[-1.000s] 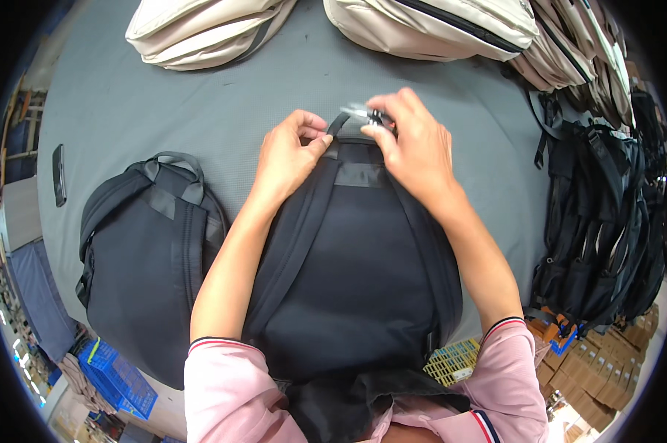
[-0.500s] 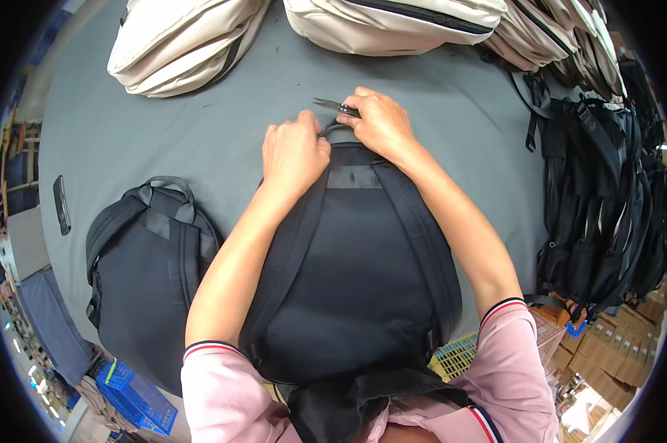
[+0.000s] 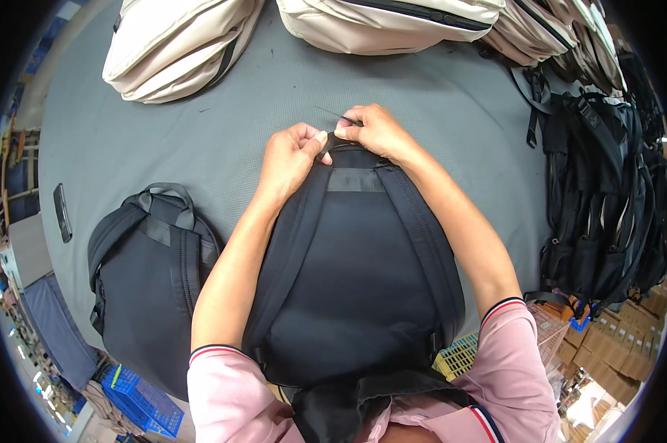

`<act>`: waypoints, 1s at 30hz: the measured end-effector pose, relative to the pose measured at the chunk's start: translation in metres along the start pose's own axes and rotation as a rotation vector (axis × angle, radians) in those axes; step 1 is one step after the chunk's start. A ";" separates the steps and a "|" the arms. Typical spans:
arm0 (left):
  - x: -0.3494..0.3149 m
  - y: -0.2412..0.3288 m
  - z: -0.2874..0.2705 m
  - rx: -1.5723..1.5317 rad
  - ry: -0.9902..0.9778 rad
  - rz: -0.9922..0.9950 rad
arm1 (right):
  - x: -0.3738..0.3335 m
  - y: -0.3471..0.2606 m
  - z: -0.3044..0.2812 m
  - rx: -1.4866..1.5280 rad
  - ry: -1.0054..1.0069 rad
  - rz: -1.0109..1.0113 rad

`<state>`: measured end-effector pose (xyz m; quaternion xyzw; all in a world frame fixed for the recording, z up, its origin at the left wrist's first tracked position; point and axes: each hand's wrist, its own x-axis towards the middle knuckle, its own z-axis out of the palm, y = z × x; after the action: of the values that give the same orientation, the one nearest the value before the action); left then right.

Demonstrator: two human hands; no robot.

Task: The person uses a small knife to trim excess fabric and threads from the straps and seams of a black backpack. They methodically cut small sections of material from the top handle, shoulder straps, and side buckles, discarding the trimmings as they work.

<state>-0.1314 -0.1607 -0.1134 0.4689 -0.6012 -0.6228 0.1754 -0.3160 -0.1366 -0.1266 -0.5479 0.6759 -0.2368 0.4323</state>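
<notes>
A black backpack (image 3: 355,273) lies in front of me with its shoulder straps facing up. At its far end, my left hand (image 3: 290,156) is closed, pinching the black top handle (image 3: 336,142) between thumb and fingers. Just right of it, my right hand (image 3: 376,131) is also closed, with its thumb and finger at the same handle. A pair of dark thread snips (image 3: 341,117) is tucked in my right hand, its thin blades pointing left beyond the handle. The snips are seen nearly edge-on, and most of their body is hidden by the fingers.
Left of my work lies another black backpack (image 3: 145,295), with a dark phone-like object (image 3: 62,213) beyond it on the grey-covered table (image 3: 230,148). Cream bags (image 3: 392,29) line the far edge. Several black bags (image 3: 592,199) are piled at the right. A blue crate (image 3: 145,402) stands lower left.
My left hand has turned and come slightly nearer, so its thumb shows on the handle. My right hand has come a little nearer and turned the snips from flat to nearly edge-on.
</notes>
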 end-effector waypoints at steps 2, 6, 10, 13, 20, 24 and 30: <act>-0.001 0.004 0.002 0.011 0.023 0.002 | -0.007 -0.002 -0.004 -0.047 0.073 -0.037; -0.004 -0.005 0.000 -0.158 0.044 0.047 | -0.037 -0.032 -0.001 -0.257 0.526 -0.256; -0.003 -0.011 -0.001 -0.212 0.047 0.081 | -0.064 -0.042 -0.006 -0.227 0.394 -0.256; -0.011 0.000 -0.002 -0.267 0.069 0.041 | -0.068 -0.043 -0.005 -0.249 0.211 -0.115; -0.008 -0.006 -0.007 -0.276 0.016 0.052 | -0.061 -0.031 0.001 -0.328 0.240 -0.237; -0.007 -0.011 -0.008 -0.265 -0.012 0.101 | -0.061 -0.028 0.003 -0.335 0.267 -0.283; -0.012 -0.007 -0.007 -0.353 -0.077 0.138 | -0.062 -0.025 0.005 -0.370 0.307 -0.331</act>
<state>-0.1175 -0.1545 -0.1138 0.3642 -0.5196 -0.7226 0.2741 -0.2963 -0.0846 -0.0890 -0.6778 0.6667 -0.2570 0.1733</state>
